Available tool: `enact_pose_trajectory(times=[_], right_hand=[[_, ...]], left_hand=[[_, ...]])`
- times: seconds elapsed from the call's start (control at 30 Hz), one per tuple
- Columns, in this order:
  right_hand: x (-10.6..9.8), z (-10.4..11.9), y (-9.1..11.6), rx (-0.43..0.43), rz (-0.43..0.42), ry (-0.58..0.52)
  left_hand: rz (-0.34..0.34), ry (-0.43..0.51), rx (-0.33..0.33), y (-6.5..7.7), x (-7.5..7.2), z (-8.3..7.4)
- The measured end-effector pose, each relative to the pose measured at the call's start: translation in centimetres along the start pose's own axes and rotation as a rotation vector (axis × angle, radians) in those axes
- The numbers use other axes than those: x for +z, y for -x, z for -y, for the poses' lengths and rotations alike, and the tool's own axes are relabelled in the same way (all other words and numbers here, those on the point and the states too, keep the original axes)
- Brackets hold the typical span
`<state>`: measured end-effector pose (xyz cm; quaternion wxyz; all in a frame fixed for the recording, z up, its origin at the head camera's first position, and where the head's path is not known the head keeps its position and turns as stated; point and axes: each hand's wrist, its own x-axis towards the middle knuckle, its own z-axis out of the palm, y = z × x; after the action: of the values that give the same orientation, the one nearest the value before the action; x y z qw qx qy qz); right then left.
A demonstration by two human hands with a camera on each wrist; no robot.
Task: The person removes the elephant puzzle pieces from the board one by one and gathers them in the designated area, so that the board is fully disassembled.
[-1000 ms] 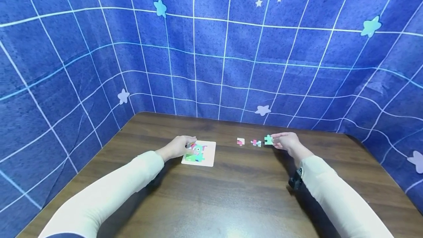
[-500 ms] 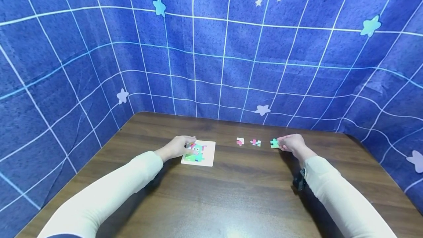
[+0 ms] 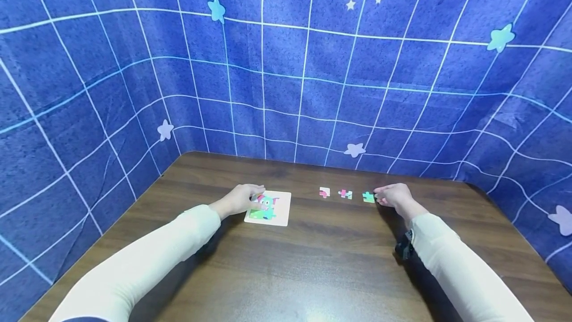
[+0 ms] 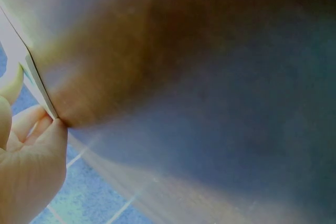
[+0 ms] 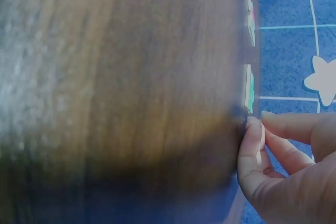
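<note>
In the head view, a square puzzle board with a colourful cartoon picture lies on the table, left of middle. My left hand grips its left edge, the thumb on top; the left wrist view shows the fingers at the board's edge. To the right, a green jigsaw piece lies flat. My right hand is just right of it, fingers loosely bent; in the right wrist view a small gap separates the fingertips from the green piece. They hold nothing.
Two more jigsaw pieces lie left of the green one: a pink-and-white piece and a pink piece with a green-white corner. The wooden table ends at a blue checked curtain behind and at both sides.
My right hand has moved the green piece a little right and nearer, turned it, and let it go. The left hand and the puzzle board have stayed in place.
</note>
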<state>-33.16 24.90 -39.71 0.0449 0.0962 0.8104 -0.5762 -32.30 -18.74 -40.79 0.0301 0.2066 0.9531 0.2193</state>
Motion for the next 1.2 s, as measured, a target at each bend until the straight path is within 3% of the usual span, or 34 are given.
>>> enact_pose_trajectory(times=[0.27,0.6,0.83,1.2], right_hand=[[-0.3,0.3,0.0,-0.009,0.012,-0.023],[0.3,1.3,0.3,-0.026,0.043,-0.073],[2.1,2.2,0.2,-0.038,0.067,-0.106],[4.9,3.1,0.2,-0.049,0.082,-0.081]], left_hand=[[-0.005,-0.026,0.021,0.3,-0.2,-0.4],[-0.009,-0.008,-0.002,0.5,-0.4,-0.9],[-0.026,0.030,-0.016,0.5,0.1,-0.4],[-0.026,0.001,0.017,0.2,0.2,-0.3]])
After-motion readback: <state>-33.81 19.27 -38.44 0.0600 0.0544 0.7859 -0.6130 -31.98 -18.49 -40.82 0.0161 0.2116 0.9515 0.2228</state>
